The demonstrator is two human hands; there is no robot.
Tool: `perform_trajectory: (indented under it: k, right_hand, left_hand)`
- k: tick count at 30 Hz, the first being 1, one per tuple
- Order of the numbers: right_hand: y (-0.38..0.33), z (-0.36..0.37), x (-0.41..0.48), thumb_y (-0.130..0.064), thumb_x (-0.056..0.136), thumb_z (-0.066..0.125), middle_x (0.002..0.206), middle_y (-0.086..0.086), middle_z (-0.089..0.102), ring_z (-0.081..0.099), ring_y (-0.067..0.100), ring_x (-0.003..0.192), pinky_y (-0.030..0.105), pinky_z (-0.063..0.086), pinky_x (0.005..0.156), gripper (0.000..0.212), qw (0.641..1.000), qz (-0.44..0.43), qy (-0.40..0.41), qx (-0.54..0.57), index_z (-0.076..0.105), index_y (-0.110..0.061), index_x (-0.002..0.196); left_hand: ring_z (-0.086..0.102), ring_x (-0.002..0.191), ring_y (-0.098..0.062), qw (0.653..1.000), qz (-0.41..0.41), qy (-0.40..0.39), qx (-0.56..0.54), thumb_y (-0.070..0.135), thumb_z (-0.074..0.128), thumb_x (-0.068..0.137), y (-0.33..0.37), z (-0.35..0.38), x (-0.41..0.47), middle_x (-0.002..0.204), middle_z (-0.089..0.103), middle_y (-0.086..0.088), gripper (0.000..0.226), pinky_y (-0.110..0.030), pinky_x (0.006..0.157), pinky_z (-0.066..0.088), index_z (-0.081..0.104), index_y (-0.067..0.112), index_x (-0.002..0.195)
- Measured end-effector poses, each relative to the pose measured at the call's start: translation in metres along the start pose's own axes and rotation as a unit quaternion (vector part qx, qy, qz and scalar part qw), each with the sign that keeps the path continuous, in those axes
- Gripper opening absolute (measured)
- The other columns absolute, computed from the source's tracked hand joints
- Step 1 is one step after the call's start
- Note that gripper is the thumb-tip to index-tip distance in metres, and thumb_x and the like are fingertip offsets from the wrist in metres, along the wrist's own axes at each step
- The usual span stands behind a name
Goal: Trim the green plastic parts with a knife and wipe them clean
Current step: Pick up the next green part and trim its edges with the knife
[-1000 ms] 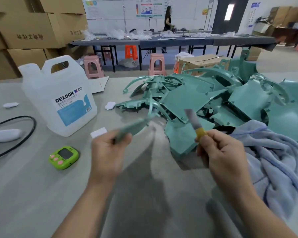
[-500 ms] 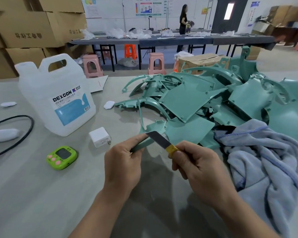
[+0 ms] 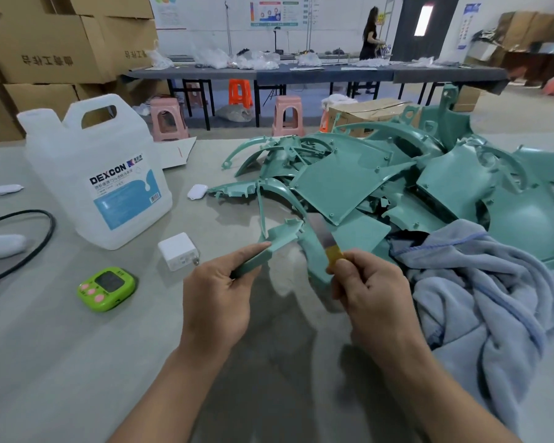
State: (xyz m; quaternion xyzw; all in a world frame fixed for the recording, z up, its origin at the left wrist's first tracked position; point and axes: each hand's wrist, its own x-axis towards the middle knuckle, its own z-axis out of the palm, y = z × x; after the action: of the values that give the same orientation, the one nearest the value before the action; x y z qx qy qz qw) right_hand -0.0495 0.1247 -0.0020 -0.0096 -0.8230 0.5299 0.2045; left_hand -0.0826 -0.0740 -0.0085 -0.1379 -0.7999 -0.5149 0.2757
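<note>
My left hand [image 3: 216, 298] grips one end of a small curved green plastic part [image 3: 277, 239] and holds it above the table. My right hand [image 3: 370, 290] pinches the yellow-taped base of a knife [image 3: 325, 238], whose grey blade points up and away, just right of the part. A big pile of green plastic parts [image 3: 381, 183] lies behind and to the right. A light blue cloth [image 3: 493, 292] is bunched on the table at the right, next to my right hand.
A white DEXCON jug [image 3: 100, 174] stands at the left. In front of it lie a white charger [image 3: 178, 251] and a green timer [image 3: 106, 287]. A black cable [image 3: 20, 244] curls at the left edge. A person stands far back by a long table.
The knife blade, which lay across the part near my left thumb, has swung up and to the right, off the part. Both hands sit slightly lower and closer to me.
</note>
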Motion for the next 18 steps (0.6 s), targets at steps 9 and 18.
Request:
perform_trajectory:
  k: [9, 18]
  right_hand:
    - [0.003, 0.002, 0.006, -0.02, 0.102, 0.059, 0.062, 0.0, 0.066, 0.054, 0.008, 0.05, 0.026, 0.045, 0.05, 0.027, 0.999, 0.036, 0.01, -0.029, 0.068, -0.02, 0.076]
    - [0.004, -0.003, 0.008, -0.026, 0.104, 0.054, 0.062, -0.001, 0.061, 0.053, 0.014, 0.056, 0.031, 0.038, 0.051, 0.03, 0.992, 0.035, 0.033, -0.115, 0.06, -0.022, 0.075]
  left_hand:
    - [0.062, 0.076, 0.02, 0.998, 0.005, 0.002, -0.057, 0.007, 0.076, 0.087, 0.003, -0.003, 0.001, 0.086, 0.067, 0.042, 0.064, 0.001, 0.069, 0.043, 0.066, 0.07, 0.089]
    - [0.07, 0.088, 0.009, 0.998, 0.027, -0.033, -0.047, 0.013, 0.075, 0.085, 0.01, -0.003, 0.001, 0.096, 0.071, 0.035, 0.057, -0.007, 0.076, 0.05, 0.067, 0.068, 0.098]
